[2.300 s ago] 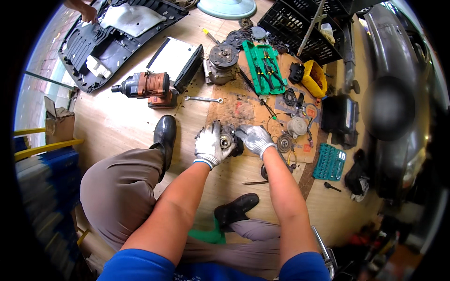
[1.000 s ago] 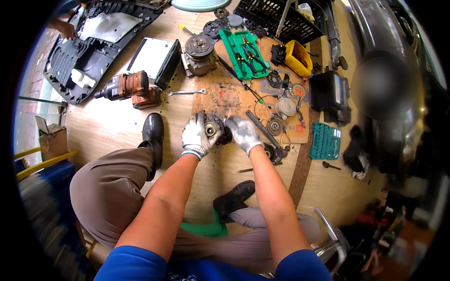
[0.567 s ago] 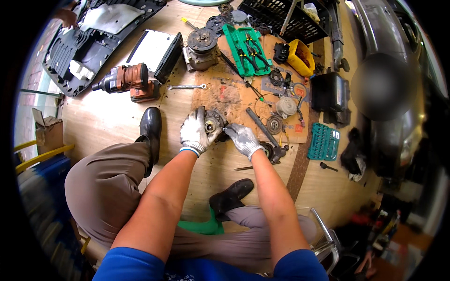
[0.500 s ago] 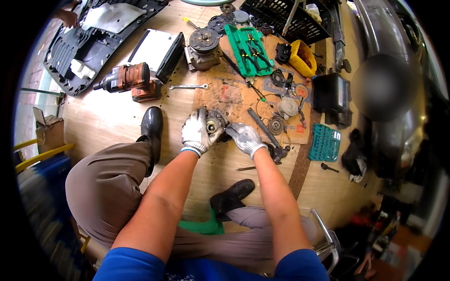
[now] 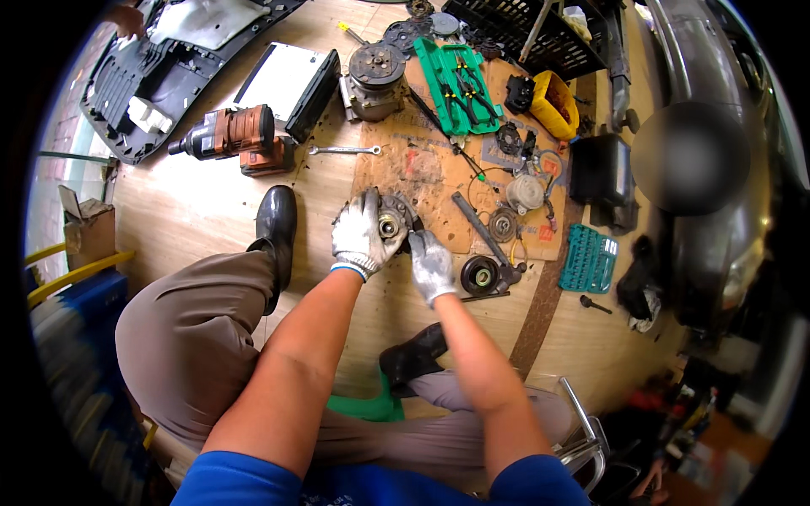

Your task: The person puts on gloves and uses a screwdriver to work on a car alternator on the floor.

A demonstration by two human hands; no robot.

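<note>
My left hand, in a pale, soiled work glove, grips a round metal housing with a bearing in its middle, held over the lower left edge of the cardboard sheet. My right hand, gloved too, is closed at the housing's lower right side; what its fingertips hold is too small to make out. A black pulley and a long metal bar tool lie to the right. Above are a wrench and a compressor.
An orange power tool lies upper left, near black trim where another person's hand shows. A green plier case, yellow container, teal socket case and black crate are right. A dark vehicle borders the right.
My right hand has moved down and turned more upright beside the housing, uncovering the pulley. The bar tool has appeared to its right since the oldest frame. My left hand still grips the housing.
</note>
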